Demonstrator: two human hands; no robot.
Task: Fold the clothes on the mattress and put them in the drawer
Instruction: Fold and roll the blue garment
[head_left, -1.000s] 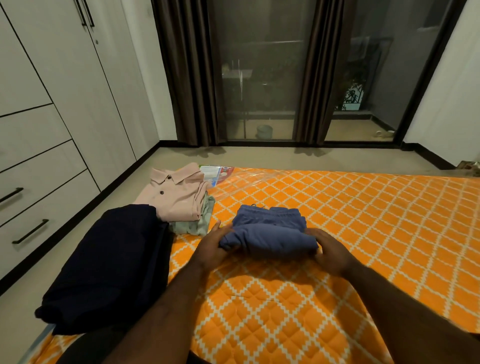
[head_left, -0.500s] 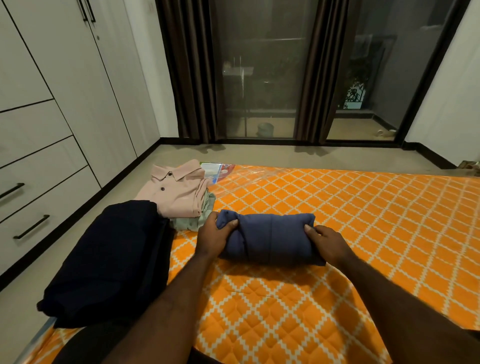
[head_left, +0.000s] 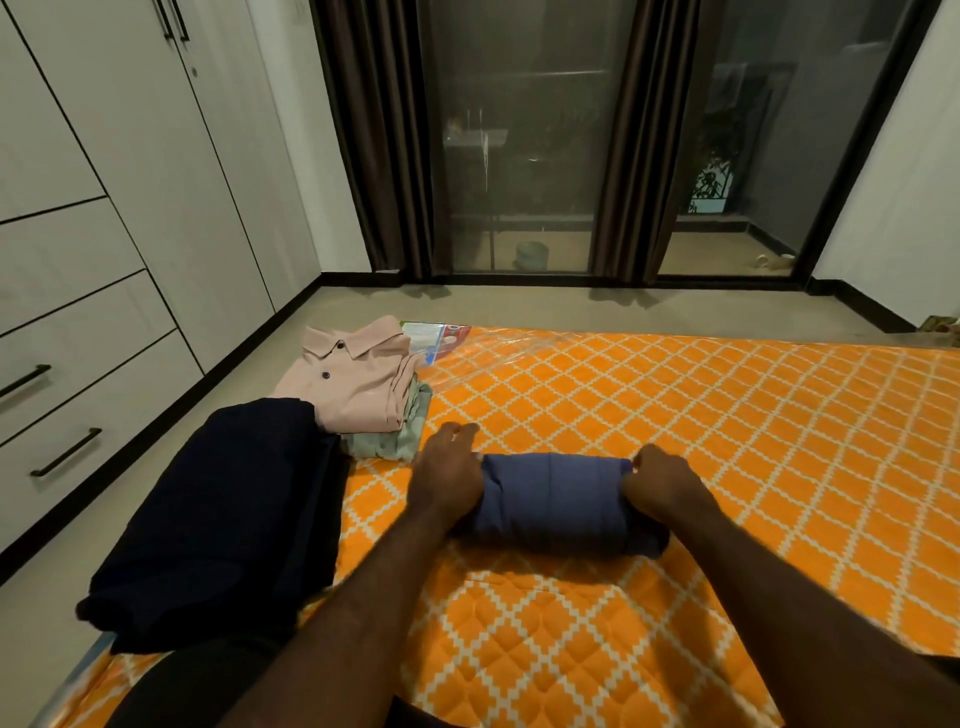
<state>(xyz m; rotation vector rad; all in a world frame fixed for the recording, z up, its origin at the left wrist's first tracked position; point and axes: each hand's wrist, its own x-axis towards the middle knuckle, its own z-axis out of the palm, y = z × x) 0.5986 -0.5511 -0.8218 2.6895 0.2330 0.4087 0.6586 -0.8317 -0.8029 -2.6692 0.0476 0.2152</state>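
Rolled tighter than before, the blue garment (head_left: 553, 499) is pinned at the centre of the mattress (head_left: 701, 415), right end clamped by the right hand (head_left: 660, 491), left end covered by the left hand (head_left: 447, 480) (grip unclear); folding is judged nearly done, stacking on the 10 o'clock pile (head_left: 353, 387) called for next.

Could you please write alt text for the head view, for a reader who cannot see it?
A person's left hand and right hand grip the two ends of a folded blue garment on an orange patterned mattress. To its left lie a pink shirt atop a green garment, and a dark garment.
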